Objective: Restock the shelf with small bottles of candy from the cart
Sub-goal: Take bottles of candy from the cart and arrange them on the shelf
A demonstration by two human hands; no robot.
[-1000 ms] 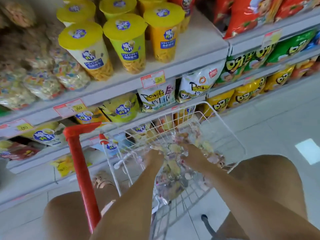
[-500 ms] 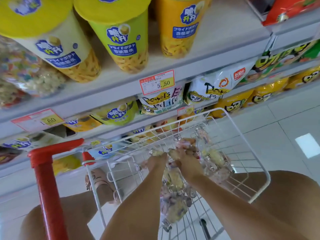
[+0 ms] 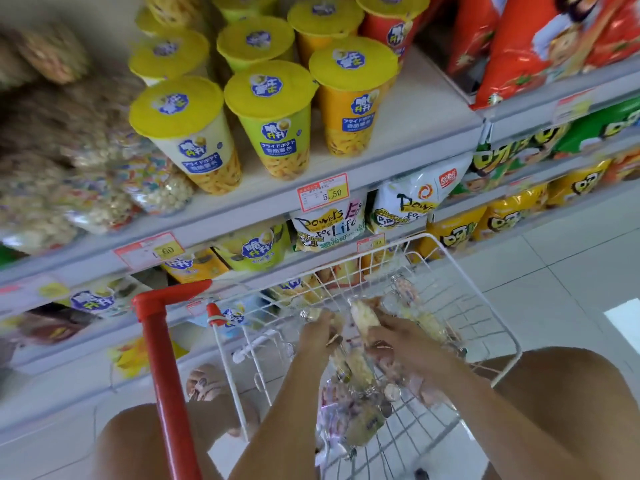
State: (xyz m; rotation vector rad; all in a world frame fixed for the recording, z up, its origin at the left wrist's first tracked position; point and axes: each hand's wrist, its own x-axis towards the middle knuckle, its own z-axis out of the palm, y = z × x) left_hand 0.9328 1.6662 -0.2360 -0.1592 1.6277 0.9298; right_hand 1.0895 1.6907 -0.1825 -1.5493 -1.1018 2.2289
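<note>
Head view: left hand is seen inside the red-handled wire cart, fingers curled round a small candy bottle; right hand is closed round a yellow-filled bottle; further bottles are heaped beneath both hands; shelf with yellow-lidded cups is noted just behind.

The cart is showing white-coated metal wire, its handle at lower left gleaming in glossy red plastic. The small bottles are looking clear and shiny. Upper middle, the snack cups are wearing matt yellow lids; the bags at upper right are glinting like glossy film; the floor is shining as smooth tile
</note>
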